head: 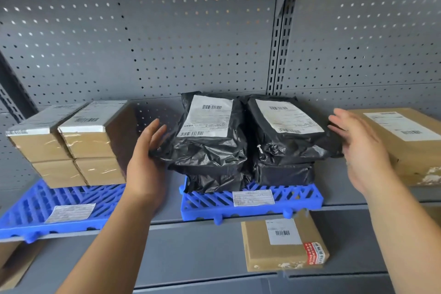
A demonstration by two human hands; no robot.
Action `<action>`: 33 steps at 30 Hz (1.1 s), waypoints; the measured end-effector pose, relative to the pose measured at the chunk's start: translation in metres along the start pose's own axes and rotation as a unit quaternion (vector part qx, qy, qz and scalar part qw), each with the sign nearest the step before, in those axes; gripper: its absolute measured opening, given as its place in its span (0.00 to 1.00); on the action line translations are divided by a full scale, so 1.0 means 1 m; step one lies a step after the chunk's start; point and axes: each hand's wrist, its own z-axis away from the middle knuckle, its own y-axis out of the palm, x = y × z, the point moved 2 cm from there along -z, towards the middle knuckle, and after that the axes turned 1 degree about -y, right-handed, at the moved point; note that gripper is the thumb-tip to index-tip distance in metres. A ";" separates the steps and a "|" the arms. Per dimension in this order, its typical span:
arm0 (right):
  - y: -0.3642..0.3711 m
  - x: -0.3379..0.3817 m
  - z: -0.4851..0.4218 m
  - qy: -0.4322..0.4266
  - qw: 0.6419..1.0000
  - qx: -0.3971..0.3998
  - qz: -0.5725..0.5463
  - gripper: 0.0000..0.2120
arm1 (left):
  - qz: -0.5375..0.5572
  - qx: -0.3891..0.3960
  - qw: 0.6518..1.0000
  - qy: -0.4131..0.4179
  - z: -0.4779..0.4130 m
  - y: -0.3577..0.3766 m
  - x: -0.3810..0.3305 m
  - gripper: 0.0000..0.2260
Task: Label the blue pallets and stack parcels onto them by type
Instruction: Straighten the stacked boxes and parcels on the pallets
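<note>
Two blue pallets sit on a grey shelf, each with a white label on its front. The left pallet (28, 212) carries several stacked brown cardboard boxes (86, 145). The middle pallet (296, 198) carries two stacks of black plastic parcels (210, 150), the top ones bearing white shipping labels. My left hand (148, 162) is open, its straight fingers against the left side of the left black stack. My right hand (358, 150) is open by the right side of the right black stack (288, 145); whether it touches is unclear.
A large brown box (410, 148) stands on the shelf at the far right, just behind my right hand. A smaller brown box (281, 246) with a red sticker lies on the lower shelf. Grey pegboard (167, 38) backs the shelf. Cardboard shows at the lower left.
</note>
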 end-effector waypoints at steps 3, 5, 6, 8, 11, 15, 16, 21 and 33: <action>-0.003 -0.009 -0.012 0.048 0.998 0.042 -0.023 0.21 | 0.065 0.011 0.997 -0.041 -0.011 -0.003 0.006 0.19; -0.008 -0.012 -0.018 0.072 0.995 0.054 -0.052 0.22 | 0.084 0.021 0.994 -0.061 -0.013 -0.004 0.011 0.21; -0.010 -0.013 -0.021 0.083 0.993 0.059 -0.066 0.23 | 0.086 0.031 0.993 -0.070 -0.015 -0.005 0.013 0.22; -0.013 -0.016 -0.027 0.115 0.986 0.074 -0.091 0.25 | 0.078 0.045 0.992 -0.083 -0.019 -0.005 0.017 0.23; -0.015 -0.022 -0.034 0.161 0.973 0.120 -0.113 0.25 | 0.059 0.058 0.992 -0.095 -0.023 0.001 0.020 0.24; -0.009 -0.031 -0.037 0.187 0.958 0.150 -0.156 0.22 | 0.041 0.098 0.989 -0.105 -0.024 0.014 0.026 0.27; -0.005 -0.033 -0.036 0.191 0.955 0.152 -0.171 0.22 | 0.042 0.102 0.988 -0.110 -0.023 0.017 0.028 0.28; 0.013 -0.042 -0.030 0.222 0.919 0.190 -0.266 0.22 | 0.021 0.119 0.987 -0.111 -0.023 0.027 0.038 0.26; 0.039 -0.052 -0.030 0.175 0.943 0.198 -0.201 0.21 | -0.097 0.196 0.972 -0.088 -0.030 0.044 0.049 0.19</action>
